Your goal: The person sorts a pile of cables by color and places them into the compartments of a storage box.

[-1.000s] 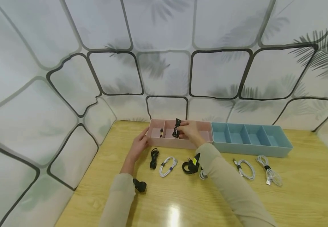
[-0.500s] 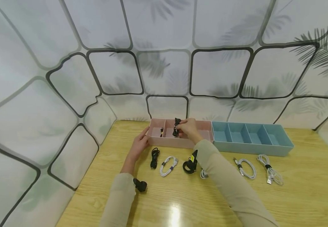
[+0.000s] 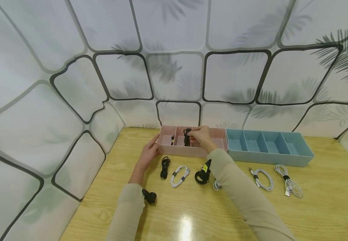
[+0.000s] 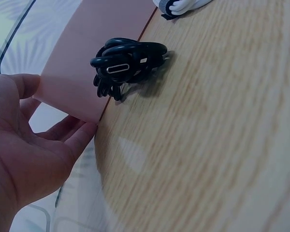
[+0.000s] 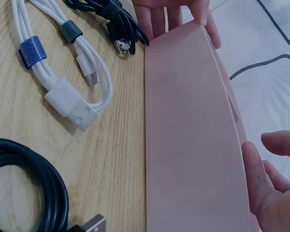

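My left hand [image 3: 148, 154] clasps pink box [image 3: 178, 151] end. Black cable [image 3: 187, 138] inside second compartment [image 3: 180, 133] from left; my right hand [image 3: 202, 136] at it, can't tell whether pinching or loose. Best: brace box, lay cable flat.

You can read no text, brand or number in any of the three views. In the head view, a small, flat yellow patch [image 3: 205, 168] shows on the black plastic device [image 3: 208, 163] beside the right cuff, too small for you to make out any lettering. In the right wrist view, any marking on the rectangular white plastic USB plug [image 5: 64, 98] is too faint for you to tell.
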`<state>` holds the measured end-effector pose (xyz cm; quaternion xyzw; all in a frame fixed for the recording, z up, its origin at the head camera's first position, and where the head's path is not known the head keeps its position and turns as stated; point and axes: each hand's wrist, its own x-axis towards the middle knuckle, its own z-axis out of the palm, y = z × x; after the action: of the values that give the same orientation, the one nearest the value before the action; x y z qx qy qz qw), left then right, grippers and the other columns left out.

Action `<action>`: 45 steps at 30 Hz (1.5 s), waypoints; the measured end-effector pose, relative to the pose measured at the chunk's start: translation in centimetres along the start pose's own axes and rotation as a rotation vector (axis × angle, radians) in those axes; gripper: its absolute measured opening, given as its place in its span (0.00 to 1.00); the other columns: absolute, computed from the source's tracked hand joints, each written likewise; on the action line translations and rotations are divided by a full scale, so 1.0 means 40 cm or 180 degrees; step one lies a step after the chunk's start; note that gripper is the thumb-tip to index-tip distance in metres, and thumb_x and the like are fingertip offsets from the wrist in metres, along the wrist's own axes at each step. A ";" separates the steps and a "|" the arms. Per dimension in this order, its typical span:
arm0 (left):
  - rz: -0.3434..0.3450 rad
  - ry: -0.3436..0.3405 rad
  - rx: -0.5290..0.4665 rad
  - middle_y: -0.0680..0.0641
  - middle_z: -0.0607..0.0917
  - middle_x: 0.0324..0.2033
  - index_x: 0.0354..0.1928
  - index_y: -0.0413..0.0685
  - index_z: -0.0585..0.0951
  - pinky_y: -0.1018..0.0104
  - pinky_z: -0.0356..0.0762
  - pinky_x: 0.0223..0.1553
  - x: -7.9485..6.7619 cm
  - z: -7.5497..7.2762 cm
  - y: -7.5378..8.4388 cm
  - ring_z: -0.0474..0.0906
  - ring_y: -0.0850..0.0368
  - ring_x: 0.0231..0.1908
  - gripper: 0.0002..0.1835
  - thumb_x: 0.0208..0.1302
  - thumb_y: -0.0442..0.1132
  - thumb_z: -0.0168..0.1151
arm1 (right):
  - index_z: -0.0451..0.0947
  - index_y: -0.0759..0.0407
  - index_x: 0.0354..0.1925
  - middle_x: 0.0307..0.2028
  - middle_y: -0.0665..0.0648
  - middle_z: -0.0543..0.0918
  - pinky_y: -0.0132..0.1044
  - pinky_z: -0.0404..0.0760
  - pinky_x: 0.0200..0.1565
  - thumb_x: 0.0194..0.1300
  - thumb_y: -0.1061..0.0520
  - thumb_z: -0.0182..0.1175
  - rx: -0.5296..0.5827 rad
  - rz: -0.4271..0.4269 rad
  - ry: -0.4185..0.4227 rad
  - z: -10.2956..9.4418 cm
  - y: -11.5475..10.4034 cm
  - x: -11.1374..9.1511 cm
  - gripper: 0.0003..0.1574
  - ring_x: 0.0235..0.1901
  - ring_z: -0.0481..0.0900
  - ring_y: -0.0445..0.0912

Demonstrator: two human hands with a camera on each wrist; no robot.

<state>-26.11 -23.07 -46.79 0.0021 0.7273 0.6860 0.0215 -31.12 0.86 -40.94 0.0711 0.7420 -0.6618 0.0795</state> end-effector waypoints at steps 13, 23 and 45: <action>-0.0083 0.0072 0.0018 0.32 0.63 0.71 0.76 0.49 0.61 0.47 0.69 0.65 0.004 0.005 0.001 0.65 0.38 0.67 0.28 0.77 0.35 0.46 | 0.74 0.77 0.58 0.28 0.57 0.82 0.37 0.87 0.31 0.62 0.68 0.63 0.0238 0.0023 -0.0120 -0.024 0.002 -0.005 0.26 0.23 0.82 0.43; -0.0106 0.0086 0.0033 0.34 0.58 0.74 0.76 0.49 0.61 0.46 0.66 0.66 -0.001 0.004 0.016 0.62 0.38 0.69 0.28 0.76 0.36 0.46 | 0.71 0.68 0.64 0.55 0.68 0.79 0.44 0.85 0.48 0.68 0.62 0.60 0.0300 -0.0026 -0.0370 -0.088 -0.017 -0.062 0.28 0.39 0.85 0.49; -0.0192 0.0055 0.0171 0.37 0.55 0.76 0.77 0.52 0.59 0.49 0.66 0.67 0.000 0.009 0.014 0.59 0.38 0.71 0.29 0.76 0.37 0.44 | 0.63 0.72 0.69 0.61 0.76 0.70 0.42 0.86 0.45 0.71 0.65 0.55 0.0115 -0.0119 -0.0768 -0.255 0.122 -0.226 0.31 0.39 0.85 0.45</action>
<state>-26.09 -22.70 -46.25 -0.0252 0.7453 0.6653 0.0358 -21.50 11.56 -42.62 -0.0215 0.7163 -0.6802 0.1546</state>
